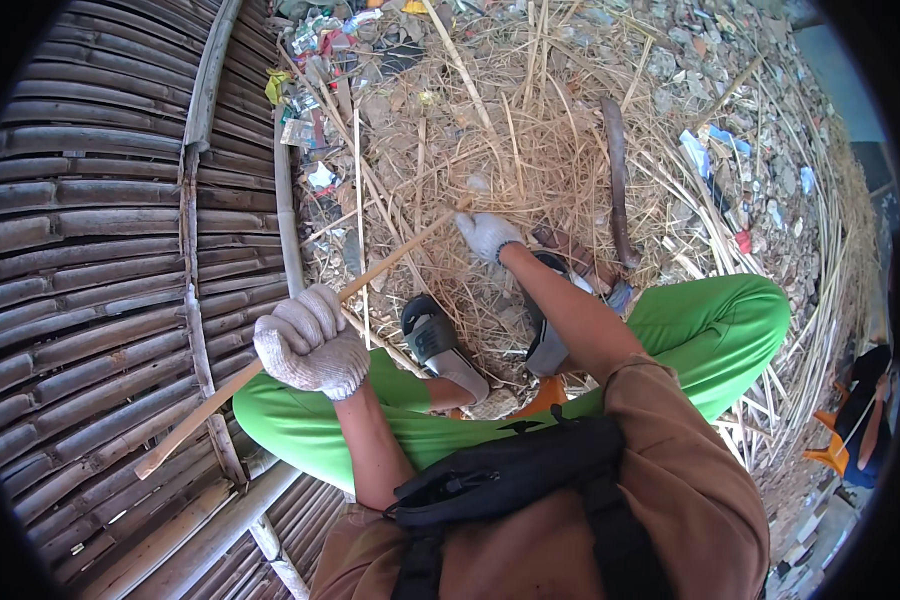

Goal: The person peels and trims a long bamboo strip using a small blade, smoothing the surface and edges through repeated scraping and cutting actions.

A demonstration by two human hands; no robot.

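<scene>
My left hand [313, 340], in a pale knitted glove, is wrapped around a long, flat bamboo strip [395, 258]. The strip slants from the lower left, by the slatted wall, up to the middle of the view. At its far end is my right hand [488, 236], also gloved, with its fingers closed. A small greyish blur shows just beyond those fingers; whether they hold a tool or only the strip's tip, I cannot tell. Below both hands, tan shavings [470, 260] cover the ground around my sandals [432, 335].
A bamboo-slat wall [90, 220] rises close on the left. A dark curved stick [617, 180] lies beyond my right knee. Long thin strips [760, 250] are heaped on the right, among litter. An orange stool [825, 445] and part of another person [870, 420] appear at far right.
</scene>
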